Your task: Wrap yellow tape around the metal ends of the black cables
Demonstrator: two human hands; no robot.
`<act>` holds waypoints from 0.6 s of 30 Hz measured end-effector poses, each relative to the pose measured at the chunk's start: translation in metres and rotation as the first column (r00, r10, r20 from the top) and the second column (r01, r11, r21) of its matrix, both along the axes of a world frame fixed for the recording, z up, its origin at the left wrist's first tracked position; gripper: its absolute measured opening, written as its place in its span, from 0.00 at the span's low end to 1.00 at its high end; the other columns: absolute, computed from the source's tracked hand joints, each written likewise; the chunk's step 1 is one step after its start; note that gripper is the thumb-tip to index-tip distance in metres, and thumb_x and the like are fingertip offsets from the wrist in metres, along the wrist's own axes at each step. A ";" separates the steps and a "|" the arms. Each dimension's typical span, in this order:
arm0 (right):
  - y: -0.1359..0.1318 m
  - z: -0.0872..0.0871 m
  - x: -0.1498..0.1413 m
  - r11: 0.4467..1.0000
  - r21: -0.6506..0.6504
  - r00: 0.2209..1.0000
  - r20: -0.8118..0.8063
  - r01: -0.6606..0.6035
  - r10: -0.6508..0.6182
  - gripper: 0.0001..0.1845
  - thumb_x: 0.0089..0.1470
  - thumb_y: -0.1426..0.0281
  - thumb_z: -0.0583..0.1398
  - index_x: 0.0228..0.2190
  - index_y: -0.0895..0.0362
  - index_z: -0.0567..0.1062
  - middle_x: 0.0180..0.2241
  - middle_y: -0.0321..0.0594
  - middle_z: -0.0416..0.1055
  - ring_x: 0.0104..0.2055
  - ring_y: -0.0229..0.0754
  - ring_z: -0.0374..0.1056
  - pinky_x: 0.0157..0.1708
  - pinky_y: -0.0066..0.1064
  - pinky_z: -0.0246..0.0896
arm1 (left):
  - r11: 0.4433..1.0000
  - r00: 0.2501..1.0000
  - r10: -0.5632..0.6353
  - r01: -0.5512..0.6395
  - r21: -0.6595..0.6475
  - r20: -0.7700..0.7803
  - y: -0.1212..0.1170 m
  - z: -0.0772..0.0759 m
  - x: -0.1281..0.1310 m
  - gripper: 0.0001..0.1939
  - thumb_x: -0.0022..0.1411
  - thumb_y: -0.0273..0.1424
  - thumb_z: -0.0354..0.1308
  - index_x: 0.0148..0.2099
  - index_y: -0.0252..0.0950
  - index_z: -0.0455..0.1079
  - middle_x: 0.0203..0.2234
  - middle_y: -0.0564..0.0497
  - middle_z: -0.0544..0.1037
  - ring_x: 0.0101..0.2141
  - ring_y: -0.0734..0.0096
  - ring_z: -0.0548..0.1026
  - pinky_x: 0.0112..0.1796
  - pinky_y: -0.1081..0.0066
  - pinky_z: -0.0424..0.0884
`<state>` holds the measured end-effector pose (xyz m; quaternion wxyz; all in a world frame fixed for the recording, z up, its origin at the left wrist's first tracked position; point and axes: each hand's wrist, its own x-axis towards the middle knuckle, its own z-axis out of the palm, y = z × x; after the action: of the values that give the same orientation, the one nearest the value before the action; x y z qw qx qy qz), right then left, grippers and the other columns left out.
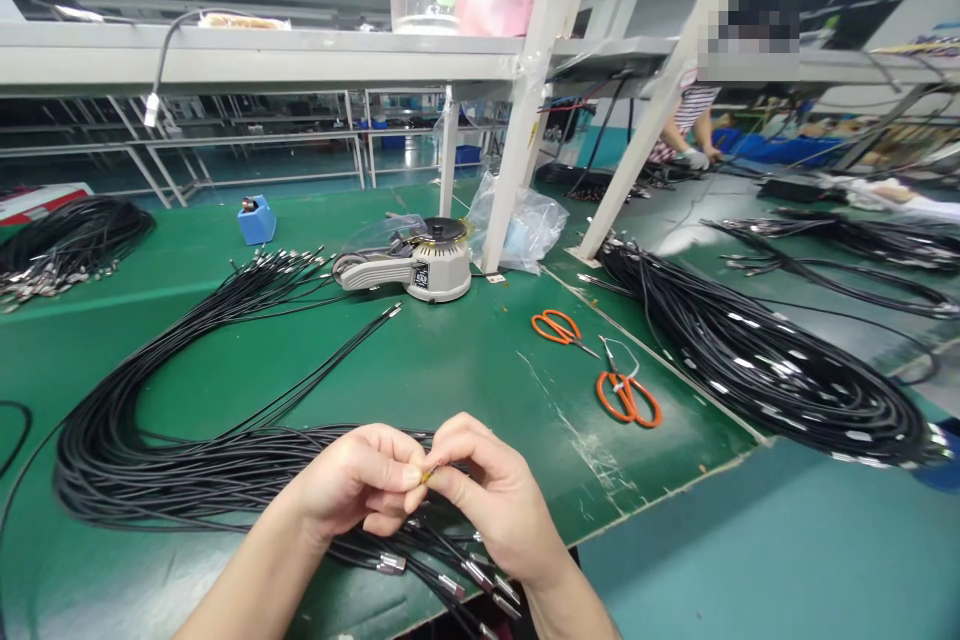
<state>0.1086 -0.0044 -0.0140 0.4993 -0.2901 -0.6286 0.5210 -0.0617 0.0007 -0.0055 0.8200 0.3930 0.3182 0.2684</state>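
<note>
My left hand (367, 480) and my right hand (487, 490) meet above the near edge of the green table, thumbs and forefingers pinched together. Between their fingertips shows a small amber strip (427, 474) with a dark thin part; its exact kind is too small to tell. Beneath both hands runs a long bundle of black cables (225, 470), curving round on the left. Metal connectors (391, 563) at the cable ends stick out below my fingers. Part of the bundle is hidden by my hands.
Beyond my hands stands a round grey tape dispenser (439, 265). Two orange-handled scissors (556, 327) lie to the right. Another cable coil (765, 360) rests farther right, near a slanted white post (660, 110). A small blue holder (257, 220) stands back left. A co-worker's arms (686, 135) show behind.
</note>
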 end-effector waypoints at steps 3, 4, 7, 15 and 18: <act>0.006 -0.002 0.007 0.999 0.037 1.000 0.009 -0.007 0.006 0.03 0.50 0.70 0.64 0.26 0.53 0.78 0.29 0.36 0.70 0.33 0.39 0.67 0.38 0.31 0.63 | 0.996 0.997 0.045 -0.040 0.081 -0.061 -0.003 0.006 0.005 0.15 0.47 0.38 0.63 0.23 0.31 0.67 0.10 0.62 0.54 0.12 0.86 0.46 0.14 0.77 0.43; 0.008 -0.003 0.011 1.000 -0.005 1.000 0.008 0.003 -0.003 0.03 0.51 0.68 0.63 0.28 0.53 0.78 0.30 0.37 0.71 0.34 0.39 0.68 0.38 0.31 0.63 | 0.977 0.982 0.126 -0.097 0.192 -0.140 -0.006 0.009 0.008 0.14 0.51 0.38 0.61 0.24 0.31 0.67 0.12 0.60 0.58 0.13 0.84 0.50 0.16 0.77 0.46; 0.009 -0.001 0.027 0.980 -0.194 0.999 -0.003 0.032 -0.033 0.09 0.53 0.64 0.62 0.37 0.52 0.77 0.32 0.37 0.73 0.34 0.40 0.69 0.38 0.32 0.65 | 0.711 0.792 0.491 -0.124 0.692 -0.362 -0.014 0.015 0.020 0.11 0.61 0.33 0.53 0.29 0.34 0.69 0.21 0.54 0.67 0.23 0.77 0.63 0.26 0.74 0.59; -0.003 0.002 0.043 0.984 -0.015 0.973 0.155 0.176 -0.172 0.03 0.50 0.71 0.63 0.26 0.55 0.76 0.28 0.36 0.70 0.33 0.38 0.67 0.35 0.28 0.61 | 0.334 0.692 0.629 0.170 0.927 -0.353 -0.023 0.005 0.035 0.08 0.65 0.29 0.49 0.44 0.37 0.68 0.30 0.50 0.72 0.32 0.71 0.68 0.34 0.71 0.64; -0.002 0.001 0.042 0.987 -0.060 0.984 0.111 0.147 -0.139 0.04 0.49 0.71 0.64 0.24 0.55 0.76 0.27 0.35 0.68 0.32 0.38 0.65 0.33 0.28 0.60 | 0.356 0.729 0.565 0.206 0.911 -0.386 -0.022 0.008 0.038 0.08 0.66 0.29 0.48 0.42 0.37 0.68 0.29 0.51 0.73 0.32 0.72 0.69 0.34 0.73 0.64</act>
<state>0.1504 -0.0066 -0.0127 0.4911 -0.3786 -0.6138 0.4887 -0.0240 -0.0216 0.0021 0.2513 0.8030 0.4209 0.3388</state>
